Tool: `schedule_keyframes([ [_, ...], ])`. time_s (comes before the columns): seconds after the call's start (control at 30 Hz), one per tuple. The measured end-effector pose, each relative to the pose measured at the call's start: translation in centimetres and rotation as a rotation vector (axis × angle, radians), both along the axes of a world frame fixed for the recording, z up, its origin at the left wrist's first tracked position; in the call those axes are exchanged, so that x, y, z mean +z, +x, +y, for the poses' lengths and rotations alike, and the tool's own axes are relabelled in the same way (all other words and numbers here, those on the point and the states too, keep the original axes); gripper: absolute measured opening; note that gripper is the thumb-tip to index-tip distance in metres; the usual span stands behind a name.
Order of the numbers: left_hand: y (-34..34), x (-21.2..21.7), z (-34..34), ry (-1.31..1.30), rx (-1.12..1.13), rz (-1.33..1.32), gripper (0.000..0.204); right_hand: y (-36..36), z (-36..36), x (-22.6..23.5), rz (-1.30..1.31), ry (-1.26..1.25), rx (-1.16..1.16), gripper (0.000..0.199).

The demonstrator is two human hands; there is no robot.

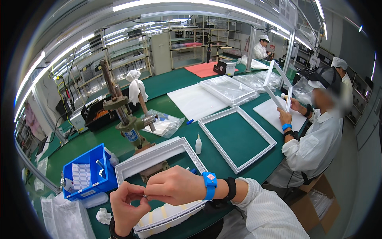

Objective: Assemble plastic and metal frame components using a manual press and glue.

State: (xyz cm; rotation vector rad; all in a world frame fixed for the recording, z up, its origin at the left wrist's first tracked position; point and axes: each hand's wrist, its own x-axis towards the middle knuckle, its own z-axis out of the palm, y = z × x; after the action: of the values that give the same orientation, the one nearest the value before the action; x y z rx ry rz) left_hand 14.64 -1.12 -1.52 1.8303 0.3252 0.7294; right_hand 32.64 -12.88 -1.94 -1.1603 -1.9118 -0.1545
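My left hand and my right hand meet over the near side of a white rectangular frame. Their fingertips are pinched together around a tiny shiny piece, too small to make out. The right wrist wears a blue strap and a black band. Beneath my hands, the frame's near side is wrapped in white with yellowish tape strips. Its opening surrounds the base of a green hand press with a metal column. My hands hide part of the frame and the press base.
A blue bin with labels stands left, near crumpled tissue and plastic bags. A white bottle and a second frame are to the right. Beyond, a co-worker holds another white frame; bagged panels lie farther back.
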Motion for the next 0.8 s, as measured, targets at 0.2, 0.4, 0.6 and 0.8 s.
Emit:
schedule_keyframes([
  [0.2, -0.7, 0.0, 0.1, 0.062, 0.037, -0.035, 0.021, -0.1, 1.0, 0.0, -0.02, 0.02, 0.043, 0.014],
  [0.4, -1.2, -0.3, 1.3, 0.206, -0.084, -0.087, 0.015, -1.3, 0.2, 0.7, -0.032, -0.029, 0.032, 0.017],
  [0.6, -0.8, 0.6, 0.7, 0.071, -0.175, -0.101, 0.012, -2.3, -0.9, 2.1, 0.058, -0.092, -0.147, 0.018],
  [0.8, -0.8, -0.2, 2.5, 0.059, -0.132, -0.136, 0.008, -2.2, -0.3, 3.4, 0.013, -0.186, -0.132, 0.017],
])
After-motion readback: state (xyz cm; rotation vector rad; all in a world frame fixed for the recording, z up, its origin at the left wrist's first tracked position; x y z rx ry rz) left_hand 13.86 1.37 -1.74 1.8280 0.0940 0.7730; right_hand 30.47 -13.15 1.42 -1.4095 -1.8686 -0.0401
